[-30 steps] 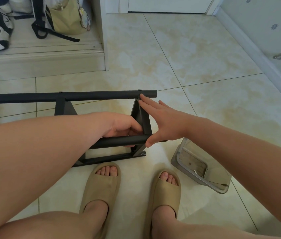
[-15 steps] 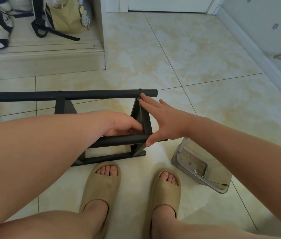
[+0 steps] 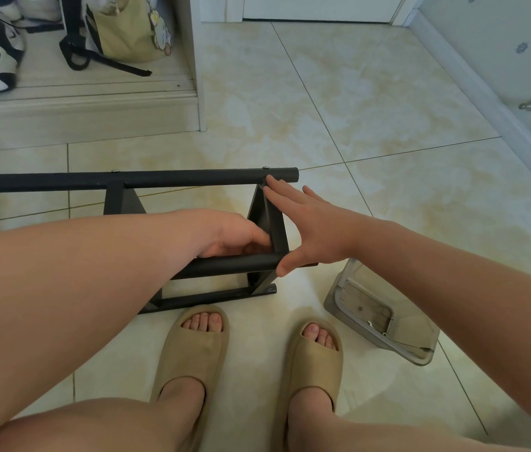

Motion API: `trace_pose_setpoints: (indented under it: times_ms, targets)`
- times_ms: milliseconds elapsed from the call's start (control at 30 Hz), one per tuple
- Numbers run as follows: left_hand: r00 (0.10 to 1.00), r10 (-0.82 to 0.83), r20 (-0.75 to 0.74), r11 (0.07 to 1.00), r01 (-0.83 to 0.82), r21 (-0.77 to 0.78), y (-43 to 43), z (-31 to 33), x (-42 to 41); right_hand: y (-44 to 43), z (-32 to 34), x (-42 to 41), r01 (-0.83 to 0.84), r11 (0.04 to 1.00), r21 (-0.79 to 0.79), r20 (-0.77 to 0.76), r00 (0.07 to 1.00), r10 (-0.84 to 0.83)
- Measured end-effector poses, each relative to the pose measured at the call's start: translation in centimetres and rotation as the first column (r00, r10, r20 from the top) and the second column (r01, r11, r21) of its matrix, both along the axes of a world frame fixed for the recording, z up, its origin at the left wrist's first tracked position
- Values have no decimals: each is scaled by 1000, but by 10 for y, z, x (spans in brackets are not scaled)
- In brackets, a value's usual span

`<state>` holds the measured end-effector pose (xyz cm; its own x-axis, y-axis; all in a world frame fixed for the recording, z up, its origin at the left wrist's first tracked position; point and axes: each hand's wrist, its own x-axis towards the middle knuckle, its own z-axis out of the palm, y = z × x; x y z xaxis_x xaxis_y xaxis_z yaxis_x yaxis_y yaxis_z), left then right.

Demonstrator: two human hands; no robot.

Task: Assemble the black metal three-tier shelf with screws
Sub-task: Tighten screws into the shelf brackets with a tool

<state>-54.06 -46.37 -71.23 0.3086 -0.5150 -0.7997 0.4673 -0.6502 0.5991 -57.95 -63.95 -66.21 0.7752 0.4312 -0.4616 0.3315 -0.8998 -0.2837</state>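
Observation:
The black metal shelf frame lies on its side on the tiled floor, its far tube (image 3: 192,178) running left to right with two screw heads (image 3: 265,168) on top. My right hand (image 3: 309,230) lies flat with straight fingers against the outside of the end panel (image 3: 275,223), and its thumb sits at the end of the near tube (image 3: 231,264). My left hand (image 3: 234,234) reaches inside the frame with its fingers curled against the inner side of that panel. The near tube hides its fingertips and whatever they hold.
A clear plastic box (image 3: 384,321) holding small hardware lies tilted on the floor by my right foot. My feet in beige slippers (image 3: 192,347) stand just in front of the frame. A low cabinet (image 3: 78,106) with shoes and a bag is at the back left.

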Motion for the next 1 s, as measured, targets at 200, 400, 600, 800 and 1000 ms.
trace_pose_setpoints:
  times_ms: [200, 400, 600, 800, 1000]
  targets:
    - [1000, -4, -8, 1000, 4, -24, 2, -2, 1, -1, 0, 1, 4, 1000, 5, -5, 1000, -4]
    - [999, -9, -50, 999, 7, -44, 2, 0, 1, 0, 0, 1, 3, 1000, 3, -5, 1000, -3]
    - [1000, -3, 25, 1000, 4, -15, 0, -6, 2, -1, 1, 1, 3, 1000, 11, -2, 1000, -3]
    - [999, -9, -45, 998, 6, -62, 4, -6, 2, -1, -1, 1, 7, 1000, 16, -7, 1000, -6]
    - [997, 42, -67, 999, -44, -30, 2, -6, 2, -1, -1, 1, 5, 1000, 15, -5, 1000, -5]
